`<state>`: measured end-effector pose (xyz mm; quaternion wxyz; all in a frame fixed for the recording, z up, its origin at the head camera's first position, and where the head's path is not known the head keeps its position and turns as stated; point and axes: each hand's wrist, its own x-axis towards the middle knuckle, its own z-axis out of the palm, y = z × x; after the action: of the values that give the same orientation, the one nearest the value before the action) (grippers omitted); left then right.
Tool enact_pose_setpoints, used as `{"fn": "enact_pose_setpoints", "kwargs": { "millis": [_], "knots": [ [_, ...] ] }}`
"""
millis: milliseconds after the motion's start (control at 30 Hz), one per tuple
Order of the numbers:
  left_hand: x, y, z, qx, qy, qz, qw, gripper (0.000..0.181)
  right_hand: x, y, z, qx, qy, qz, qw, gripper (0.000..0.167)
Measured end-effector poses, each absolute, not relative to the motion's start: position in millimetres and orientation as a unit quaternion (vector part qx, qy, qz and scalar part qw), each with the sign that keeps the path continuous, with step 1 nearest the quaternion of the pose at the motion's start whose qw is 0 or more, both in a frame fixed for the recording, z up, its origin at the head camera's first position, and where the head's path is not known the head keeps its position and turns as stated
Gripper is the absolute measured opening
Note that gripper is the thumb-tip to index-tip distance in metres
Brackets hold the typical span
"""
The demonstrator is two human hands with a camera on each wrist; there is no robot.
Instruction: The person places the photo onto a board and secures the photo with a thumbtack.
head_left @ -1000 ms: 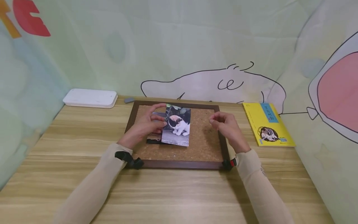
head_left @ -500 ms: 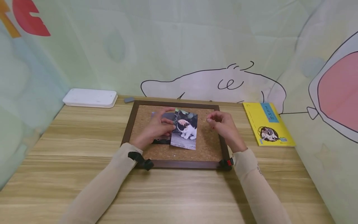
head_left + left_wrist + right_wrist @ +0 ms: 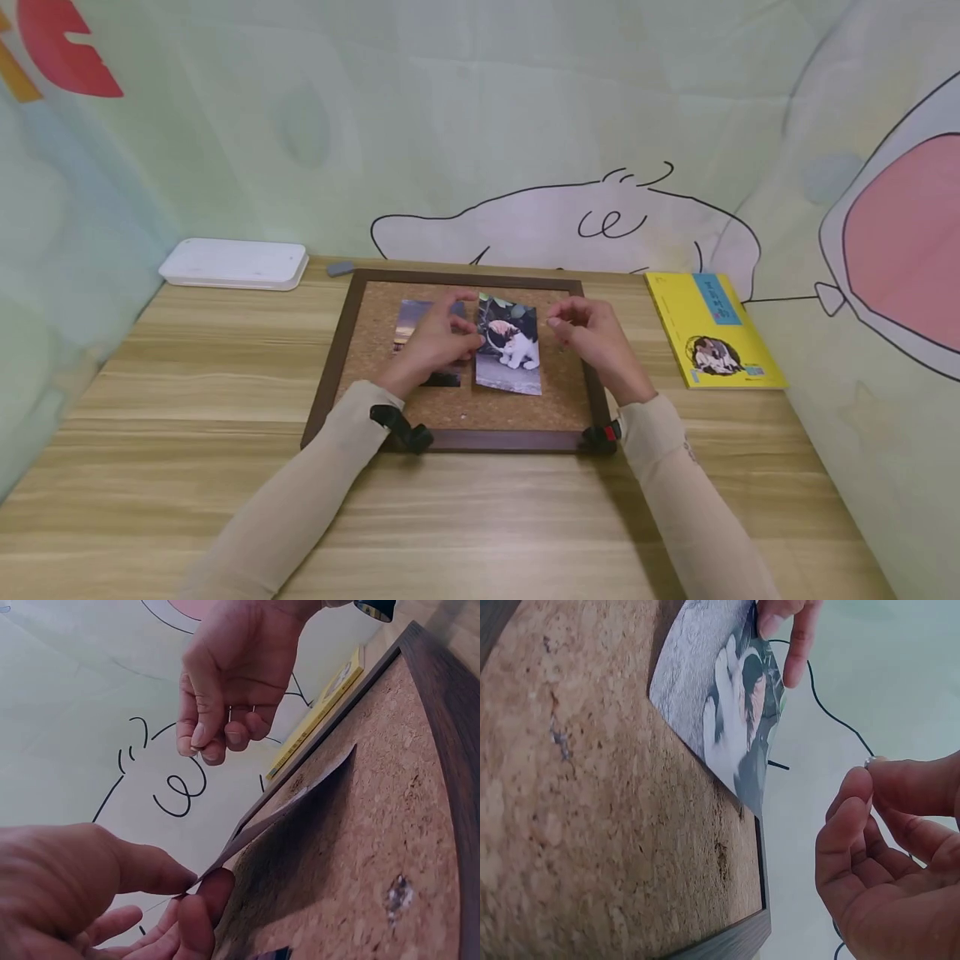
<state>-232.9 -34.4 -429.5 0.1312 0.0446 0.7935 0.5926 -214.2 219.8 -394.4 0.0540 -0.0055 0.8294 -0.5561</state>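
Note:
My left hand (image 3: pixel 431 346) pinches the left edge of a photo of a kitten (image 3: pixel 510 346) between thumb and fingers. In the left wrist view that photo is tilted, raised from the cork of a brown-framed corkboard (image 3: pixel 420 410). A sunset photo (image 3: pixel 411 321) lies on the board, partly hidden beneath my left hand. To the right of the kitten photo, my right hand (image 3: pixel 600 346) is above the board. Its thumb and index finger pinch a small silvery pin (image 3: pixel 870 761), mostly hidden by the fingertips. Thin metal points (image 3: pixel 230 714) show between its other fingers.
A yellow book (image 3: pixel 708 333) lies right of the board on the wooden table (image 3: pixel 480 525). At the back left sit a white case (image 3: pixel 234 262) and a small grey block (image 3: pixel 341 268). A printed cloth backdrop (image 3: pixel 480 125) rises behind the table.
My left hand has carried the kitten photo rightward over the corkboard, uncovering more of the sunset photo. My right hand has shifted slightly left and still pinches.

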Motion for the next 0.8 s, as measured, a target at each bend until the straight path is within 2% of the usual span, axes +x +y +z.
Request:
{"fn": "enact_pose_setpoints", "kwargs": {
  "millis": [233, 433, 667, 800],
  "knots": [
    [-236, -25, -433, 0.036, 0.834, 0.537, 0.117, 0.073, -221, 218, -396, 0.002, 0.833, -0.548, 0.072, 0.017],
    [-232, -22, -437, 0.081, 0.888, 0.45, 0.047, 0.07, -229, 212, -401, 0.011, 0.836, -0.539, 0.1, 0.017],
    [-232, -20, -443, 0.088, 0.899, 0.429, 0.011, 0.046, -243, 206, -401, 0.035, 0.846, -0.519, 0.118, 0.017],
    [-231, -15, -442, 0.089, 0.905, 0.416, 0.002, 0.038, -252, 204, -403, 0.022, 0.854, -0.504, 0.13, 0.017]
  ]
}}
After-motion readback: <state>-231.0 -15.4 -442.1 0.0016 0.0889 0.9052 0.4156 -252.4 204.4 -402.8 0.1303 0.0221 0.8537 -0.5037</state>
